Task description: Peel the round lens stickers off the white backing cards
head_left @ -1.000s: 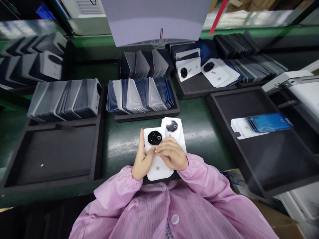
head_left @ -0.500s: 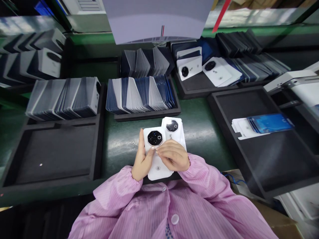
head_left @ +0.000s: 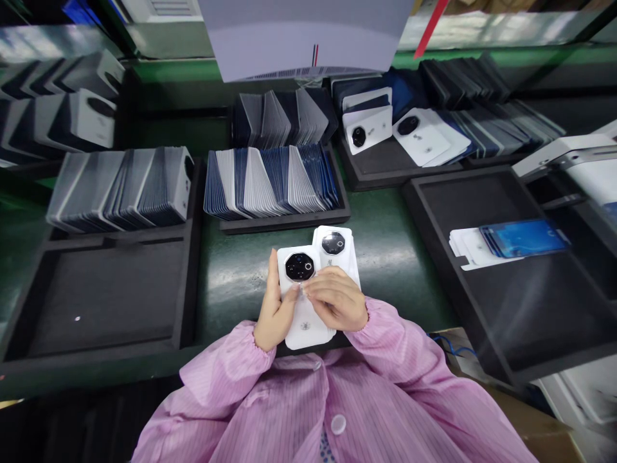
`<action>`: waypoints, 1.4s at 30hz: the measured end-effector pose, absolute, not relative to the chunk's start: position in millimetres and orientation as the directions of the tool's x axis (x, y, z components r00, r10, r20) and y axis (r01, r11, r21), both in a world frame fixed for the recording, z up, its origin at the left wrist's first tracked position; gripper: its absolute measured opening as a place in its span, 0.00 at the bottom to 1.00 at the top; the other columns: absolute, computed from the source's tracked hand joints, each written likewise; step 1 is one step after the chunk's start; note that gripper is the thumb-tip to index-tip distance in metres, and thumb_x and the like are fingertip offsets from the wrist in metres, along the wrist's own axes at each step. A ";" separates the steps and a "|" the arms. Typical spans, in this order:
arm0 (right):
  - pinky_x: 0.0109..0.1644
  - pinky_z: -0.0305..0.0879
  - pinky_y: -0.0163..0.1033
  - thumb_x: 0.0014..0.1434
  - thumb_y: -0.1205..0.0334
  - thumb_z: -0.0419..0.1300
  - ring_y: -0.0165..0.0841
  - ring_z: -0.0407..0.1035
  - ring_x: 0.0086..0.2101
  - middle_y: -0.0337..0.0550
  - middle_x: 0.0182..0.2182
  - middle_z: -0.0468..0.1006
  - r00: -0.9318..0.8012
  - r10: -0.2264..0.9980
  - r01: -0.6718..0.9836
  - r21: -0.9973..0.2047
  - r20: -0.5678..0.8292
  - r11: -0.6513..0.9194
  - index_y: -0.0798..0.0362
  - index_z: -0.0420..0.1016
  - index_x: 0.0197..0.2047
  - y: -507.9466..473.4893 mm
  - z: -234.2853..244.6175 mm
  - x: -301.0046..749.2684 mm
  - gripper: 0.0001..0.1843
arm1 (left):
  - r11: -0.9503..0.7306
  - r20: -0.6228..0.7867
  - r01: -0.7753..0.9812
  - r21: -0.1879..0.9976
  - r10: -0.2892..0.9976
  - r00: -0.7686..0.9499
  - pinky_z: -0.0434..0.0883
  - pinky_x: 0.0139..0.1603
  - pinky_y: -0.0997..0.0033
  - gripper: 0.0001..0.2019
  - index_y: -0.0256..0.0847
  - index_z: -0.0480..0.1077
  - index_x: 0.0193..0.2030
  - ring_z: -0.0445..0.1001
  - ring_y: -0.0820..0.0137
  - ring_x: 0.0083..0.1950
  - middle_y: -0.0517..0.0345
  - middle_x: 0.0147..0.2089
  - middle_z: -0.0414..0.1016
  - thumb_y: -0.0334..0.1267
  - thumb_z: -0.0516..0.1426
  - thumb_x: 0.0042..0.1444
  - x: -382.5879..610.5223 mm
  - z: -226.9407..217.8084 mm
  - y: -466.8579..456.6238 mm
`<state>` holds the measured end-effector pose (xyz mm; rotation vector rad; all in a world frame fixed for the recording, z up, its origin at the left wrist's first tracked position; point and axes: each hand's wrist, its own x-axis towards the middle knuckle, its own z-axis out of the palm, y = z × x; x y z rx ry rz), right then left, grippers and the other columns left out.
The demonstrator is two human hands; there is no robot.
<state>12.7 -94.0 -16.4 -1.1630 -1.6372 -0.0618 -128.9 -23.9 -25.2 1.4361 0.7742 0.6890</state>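
"What is nearest?"

"A pink striped smock. Past its cuffs, the left hand is clamped on a white panel, thumb over the face, fingers along the left edge."

"And the right hand?"

"Fingers drawn together, their tips on the panel beside the left thumb, just under the black camera window. Whether they pinch anything is too small to tell."

"So the panel sits where?"

"In front of the smock, at the near edge of the green worktop. A second white panel, with more layered under it, lies just beside it, partly behind the right hand."

"What flanks the hands?"

"On the left, a black tray with a small white dot on its floor and a row of grey and dark panels at its far end. On the right, a slanted black tray carrying a blue-faced device that overlaps some white pieces."

"Beyond those?"

"A middle tray packed with blue and white panels on edge. Right of it, a rear tray with loose white panels. Farthest, a grey sheet hangs over the back."
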 end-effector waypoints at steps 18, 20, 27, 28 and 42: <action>0.55 0.68 0.55 0.52 0.62 0.66 0.46 0.67 0.55 0.57 0.53 0.72 0.212 0.716 0.766 -0.569 0.665 0.301 0.53 0.57 0.62 -95.6 -14.1 14.4 0.37 | 0.090 -0.059 -0.022 0.996 0.804 0.592 0.46 0.72 0.60 0.35 0.53 0.41 0.71 0.46 0.62 0.73 0.57 0.74 0.43 0.42 0.54 0.61 -127.4 -22.7 -25.1; 0.61 0.62 0.59 0.51 0.57 0.67 0.50 0.58 0.60 0.61 0.60 0.63 0.332 0.777 0.746 -0.653 0.534 0.130 0.54 0.50 0.66 -94.8 -12.8 15.6 0.45 | 0.153 -0.087 -0.060 0.986 0.794 0.602 0.49 0.71 0.60 0.36 0.52 0.43 0.71 0.48 0.61 0.73 0.56 0.74 0.45 0.42 0.56 0.60 -126.0 -20.3 -25.0; 0.59 0.65 0.55 0.56 0.58 0.63 0.44 0.64 0.57 0.53 0.58 0.65 0.541 0.794 0.408 -0.912 0.277 0.041 0.48 0.55 0.62 -93.8 -10.5 33.2 0.33 | 0.472 -0.289 -0.124 0.873 0.705 0.648 0.61 0.65 0.55 0.40 0.53 0.43 0.70 0.59 0.58 0.68 0.51 0.70 0.54 0.41 0.61 0.55 -123.3 -17.1 -22.5; 0.57 0.67 0.54 0.56 0.57 0.62 0.43 0.66 0.55 0.52 0.57 0.67 0.609 0.744 0.350 -0.935 0.275 0.059 0.47 0.54 0.62 -94.8 -10.0 39.0 0.34 | 0.477 -0.295 -0.133 0.869 0.714 0.635 0.60 0.65 0.55 0.40 0.53 0.44 0.70 0.60 0.58 0.67 0.51 0.70 0.55 0.41 0.61 0.55 -123.1 -16.6 -21.9; 0.54 0.60 0.65 0.52 0.52 0.64 0.54 0.60 0.52 0.58 0.51 0.65 0.619 0.666 0.758 -0.538 0.415 -0.369 0.54 0.64 0.57 -94.2 -26.7 68.5 0.31 | 0.418 -0.291 -0.089 0.904 0.755 0.588 0.63 0.63 0.56 0.44 0.54 0.39 0.71 0.59 0.58 0.68 0.51 0.72 0.51 0.44 0.61 0.54 -125.3 -18.9 -15.5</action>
